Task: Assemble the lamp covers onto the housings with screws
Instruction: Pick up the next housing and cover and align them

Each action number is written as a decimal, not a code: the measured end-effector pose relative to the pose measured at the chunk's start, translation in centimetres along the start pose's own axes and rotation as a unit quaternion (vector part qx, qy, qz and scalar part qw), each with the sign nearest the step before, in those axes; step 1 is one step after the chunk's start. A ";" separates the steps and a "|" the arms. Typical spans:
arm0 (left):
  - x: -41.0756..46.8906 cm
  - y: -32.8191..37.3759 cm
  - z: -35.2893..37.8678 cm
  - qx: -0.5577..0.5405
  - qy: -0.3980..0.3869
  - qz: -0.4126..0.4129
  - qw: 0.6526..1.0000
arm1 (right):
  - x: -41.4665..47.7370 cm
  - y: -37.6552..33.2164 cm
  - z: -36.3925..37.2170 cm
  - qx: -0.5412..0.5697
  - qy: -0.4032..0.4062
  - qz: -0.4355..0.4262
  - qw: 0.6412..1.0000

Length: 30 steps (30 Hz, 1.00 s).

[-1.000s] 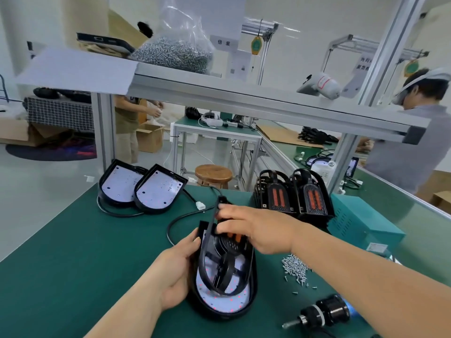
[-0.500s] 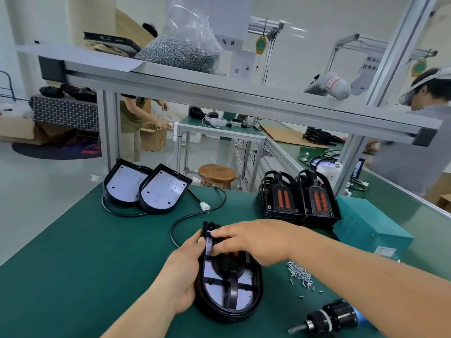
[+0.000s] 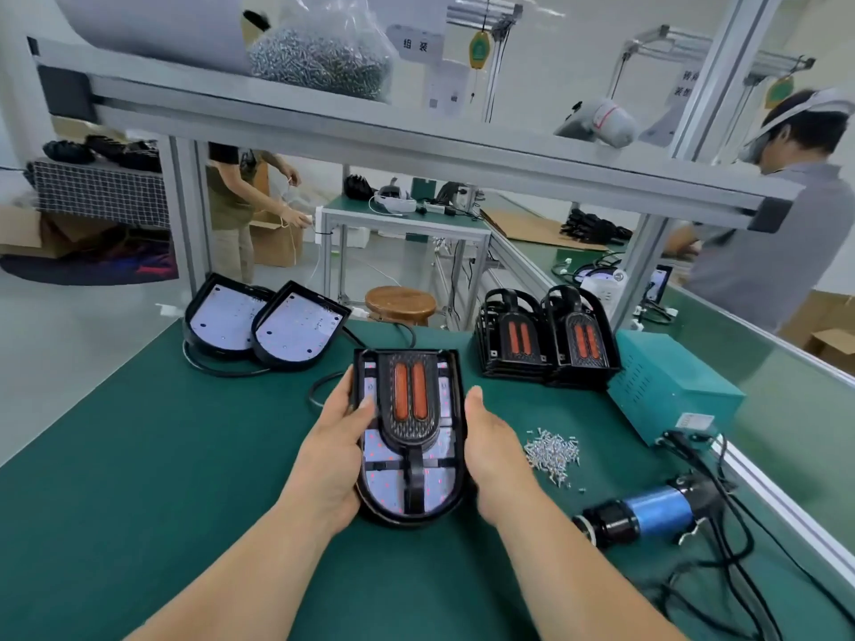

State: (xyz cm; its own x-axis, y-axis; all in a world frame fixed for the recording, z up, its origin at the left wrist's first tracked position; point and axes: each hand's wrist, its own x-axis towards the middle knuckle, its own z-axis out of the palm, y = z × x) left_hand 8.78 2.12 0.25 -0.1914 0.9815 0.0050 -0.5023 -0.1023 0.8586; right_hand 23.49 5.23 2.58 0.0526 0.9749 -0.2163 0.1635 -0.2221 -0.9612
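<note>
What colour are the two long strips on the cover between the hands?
Orange-red strips, seen in the head view.

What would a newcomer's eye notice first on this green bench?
The black lamp with two orange strips, held at the centre between the left hand and right hand. To its right lie a pile of screws and a blue driver; behind stand stacked covers.

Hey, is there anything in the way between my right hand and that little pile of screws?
Nothing visible. Only bare green mat lies between your right hand, at the right edge of the lamp, and the screws just to its right. The screwdriver lies nearer you, off that path.
</note>
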 end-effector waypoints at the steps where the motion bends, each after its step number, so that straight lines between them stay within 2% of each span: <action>1: -0.1 0.0 0.0 0.003 -0.001 0.008 1.000 | -0.5 0.1 0.3 0.009 0.001 0.007 1.000; 7: -1.2 -0.2 -0.4 0.019 0.017 0.025 0.999 | -2.0 0.6 1.8 0.025 0.021 -0.063 0.997; 9: -1.8 -0.2 -0.5 0.078 0.060 0.005 0.995 | -2.4 1.4 2.0 0.064 0.029 -0.071 0.995; 12: -2.1 -0.7 -0.6 0.171 0.079 0.004 0.982 | -2.6 1.7 2.4 0.081 0.066 -0.098 0.990; 17: -2.2 -1.3 0.1 0.185 0.097 0.042 0.977 | -2.2 2.2 2.5 -0.020 0.112 -0.181 0.977; 21: -2.3 -2.0 0.7 0.143 0.115 0.038 0.982 | -1.7 2.0 1.9 -0.030 0.102 -0.204 0.973; 26: -2.5 -1.7 1.9 0.045 0.172 0.038 0.983 | -2.3 2.8 2.0 0.131 0.010 -0.102 0.986; 28: -2.4 -1.7 2.1 0.002 0.155 0.020 0.988 | -2.5 3.1 2.8 0.173 0.010 -0.076 0.982; 30: -2.4 -1.1 1.8 -0.042 0.106 -0.004 0.994 | -2.2 2.9 2.9 0.176 0.054 -0.089 0.979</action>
State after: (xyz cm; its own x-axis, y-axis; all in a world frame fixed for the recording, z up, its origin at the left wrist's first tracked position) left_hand 11.32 0.18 0.27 -0.3557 0.9273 -0.1164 -0.5716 -0.1173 0.8121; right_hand 21.01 2.53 -0.20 0.1609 0.9862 -0.0394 -0.1698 -0.0117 -0.9854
